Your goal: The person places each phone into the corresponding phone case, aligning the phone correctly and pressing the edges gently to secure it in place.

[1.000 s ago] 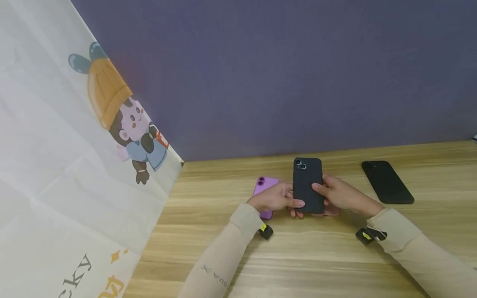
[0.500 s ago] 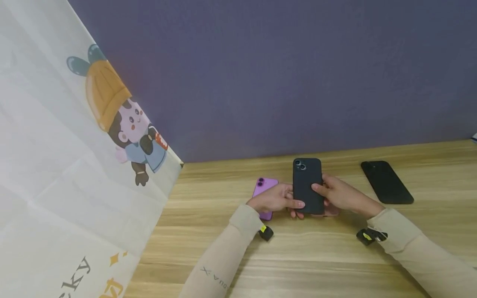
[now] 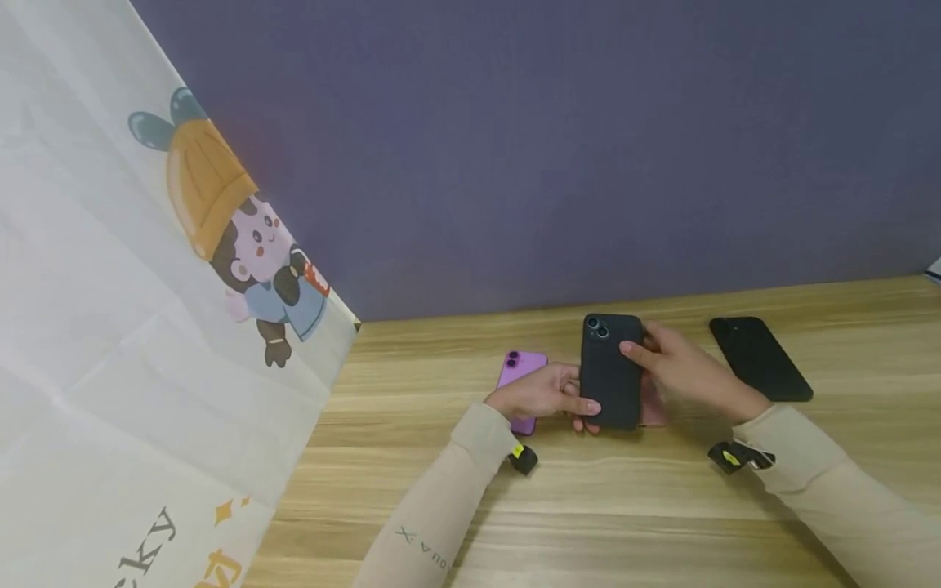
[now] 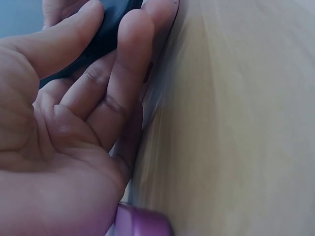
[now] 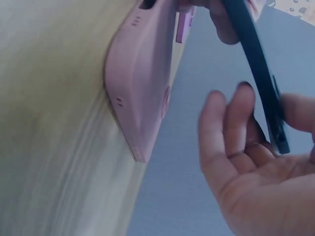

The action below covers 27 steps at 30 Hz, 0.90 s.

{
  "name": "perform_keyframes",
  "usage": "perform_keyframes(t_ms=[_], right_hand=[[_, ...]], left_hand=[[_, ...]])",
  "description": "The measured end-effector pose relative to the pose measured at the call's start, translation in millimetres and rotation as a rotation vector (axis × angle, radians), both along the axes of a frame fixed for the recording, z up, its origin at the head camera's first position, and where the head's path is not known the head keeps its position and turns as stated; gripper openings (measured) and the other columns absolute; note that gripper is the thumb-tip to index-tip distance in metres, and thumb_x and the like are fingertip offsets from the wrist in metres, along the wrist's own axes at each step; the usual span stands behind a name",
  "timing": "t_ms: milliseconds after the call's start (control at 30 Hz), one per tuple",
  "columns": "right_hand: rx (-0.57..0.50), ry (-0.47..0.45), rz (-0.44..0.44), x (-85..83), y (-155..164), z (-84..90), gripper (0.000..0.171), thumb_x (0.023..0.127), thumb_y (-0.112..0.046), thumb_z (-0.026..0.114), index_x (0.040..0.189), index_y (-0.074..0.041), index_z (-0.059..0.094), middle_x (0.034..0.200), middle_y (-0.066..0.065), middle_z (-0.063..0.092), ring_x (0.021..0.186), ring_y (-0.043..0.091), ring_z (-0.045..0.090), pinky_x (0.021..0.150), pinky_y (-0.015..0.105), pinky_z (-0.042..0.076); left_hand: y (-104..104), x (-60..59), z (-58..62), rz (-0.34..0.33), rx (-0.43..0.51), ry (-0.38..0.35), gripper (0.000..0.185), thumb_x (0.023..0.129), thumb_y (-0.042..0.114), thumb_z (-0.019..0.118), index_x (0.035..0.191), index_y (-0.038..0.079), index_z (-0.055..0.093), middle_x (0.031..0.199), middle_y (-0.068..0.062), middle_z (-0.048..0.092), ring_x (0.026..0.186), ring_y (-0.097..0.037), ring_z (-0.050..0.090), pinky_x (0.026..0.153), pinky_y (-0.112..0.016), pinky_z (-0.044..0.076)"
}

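A dark phone (image 3: 612, 371) with two camera lenses at its upper left is held over the table, its back facing up. My left hand (image 3: 544, 390) grips its lower left, thumb on the back and fingers beneath. My right hand (image 3: 687, 367) pinches the right edge near the top, its thumb (image 5: 299, 112) on one face and curled fingers on the other side. Under and to the right of the dark phone, a pink phone case (image 5: 140, 73) lies on the table, partly hidden in the head view. A purple phone (image 3: 525, 371) lies partly beneath my left wrist.
Another black phone-shaped piece (image 3: 762, 358) lies on the wooden table (image 3: 588, 523) to the right of my right hand. A purple-grey wall (image 3: 588, 147) rises along the table's far edge. White sheeting (image 3: 88, 286) with a cartoon print borders the left side.
My right hand has shifted up along the phone's right edge and slightly right. The phone has moved a little right and down, its tilt slightly changed. My left hand keeps its grip.
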State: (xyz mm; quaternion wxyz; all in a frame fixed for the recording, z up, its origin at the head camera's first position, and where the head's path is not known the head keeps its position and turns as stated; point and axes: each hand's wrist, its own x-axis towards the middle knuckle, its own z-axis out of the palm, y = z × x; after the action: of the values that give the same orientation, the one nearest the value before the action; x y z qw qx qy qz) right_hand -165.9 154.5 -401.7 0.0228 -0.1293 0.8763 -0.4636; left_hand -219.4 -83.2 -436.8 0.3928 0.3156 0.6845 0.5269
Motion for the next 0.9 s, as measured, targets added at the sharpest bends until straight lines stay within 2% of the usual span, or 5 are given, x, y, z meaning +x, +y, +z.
perform_keyframes(t_ms=[133, 233, 467, 900], right_hand=[[-0.022, 0.081, -0.044, -1.0, 2.8, 4.2, 0.038, 0.111, -0.030, 0.046, 0.128, 0.003, 0.053, 0.106, 0.018, 0.070, 0.089, 0.013, 0.065, 0.070, 0.027, 0.054], [-0.013, 0.130, -0.066, -0.9, 4.2, 5.1, 0.035, 0.110, -0.030, 0.047, 0.123, 0.000, 0.059, 0.102, 0.015, 0.070, 0.083, 0.008, 0.060, 0.067, 0.025, 0.050], [0.000, 0.135, -0.081, -0.6, 6.5, 3.8, 0.034, 0.109, -0.034, 0.049, 0.120, -0.004, 0.061, 0.101, 0.014, 0.070, 0.083, 0.009, 0.062, 0.068, 0.031, 0.056], [-0.007, 0.151, -0.099, -0.5, 6.5, 1.2, 0.030, 0.109, -0.030, 0.051, 0.116, -0.003, 0.063, 0.096, 0.013, 0.071, 0.077, 0.008, 0.058, 0.063, 0.029, 0.053]], left_hand=[[0.9, 2.1, 2.0, -0.029, -0.033, -0.020, 0.037, 0.098, -0.002, 0.064, 0.134, -0.003, 0.058, 0.104, -0.033, 0.073, 0.079, -0.016, 0.075, 0.069, -0.028, 0.060], [1.7, 2.7, 2.6, -0.048, -0.057, -0.033, 0.038, 0.098, -0.003, 0.063, 0.136, -0.003, 0.057, 0.113, -0.033, 0.071, 0.081, -0.016, 0.075, 0.068, -0.026, 0.059], [2.7, 2.9, 0.9, -0.060, -0.063, -0.045, 0.038, 0.098, -0.004, 0.062, 0.135, -0.004, 0.057, 0.119, -0.033, 0.068, 0.084, -0.016, 0.076, 0.068, -0.025, 0.059], [3.1, 2.4, -0.6, -0.090, -0.044, -0.045, 0.036, 0.098, -0.006, 0.061, 0.133, -0.009, 0.055, 0.117, -0.041, 0.064, 0.080, -0.014, 0.074, 0.067, -0.024, 0.058]])
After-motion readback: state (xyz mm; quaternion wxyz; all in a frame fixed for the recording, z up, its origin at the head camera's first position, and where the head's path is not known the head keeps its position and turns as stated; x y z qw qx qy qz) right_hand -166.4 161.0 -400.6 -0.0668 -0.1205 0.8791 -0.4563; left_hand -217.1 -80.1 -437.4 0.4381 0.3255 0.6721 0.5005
